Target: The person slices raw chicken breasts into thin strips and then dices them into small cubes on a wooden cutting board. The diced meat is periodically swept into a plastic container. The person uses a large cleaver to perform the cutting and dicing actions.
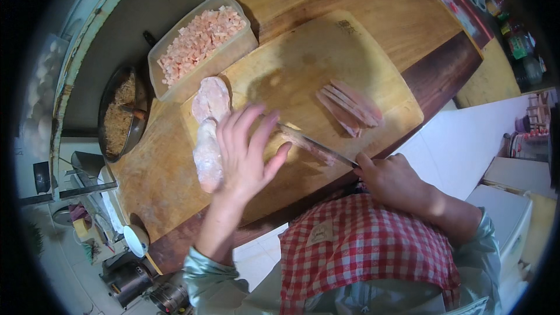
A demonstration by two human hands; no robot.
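Observation:
My right hand (389, 179) is closed round the handle of a knife (323, 148), whose blade reaches up and left across the wooden cutting board (306, 61). Beside the blade lies a thin strip of pale meat (310, 148). With fingers spread, my left hand (245, 153) hovers at the board's left part, beside two whole pieces of raw pale meat (211, 98), one above the other; it partly covers the lower piece (206, 155). Several long cut strips of meat (350, 107) lie together on the board's right part.
A clear plastic container (251, 41) of diced pink meat stands behind the board. Left of it is a dark pan (142, 129) with brown shredded food and a wooden-handled tool. A white bowl (136, 240) sits at the table's lower left edge. Bottles (520, 46) stand far right.

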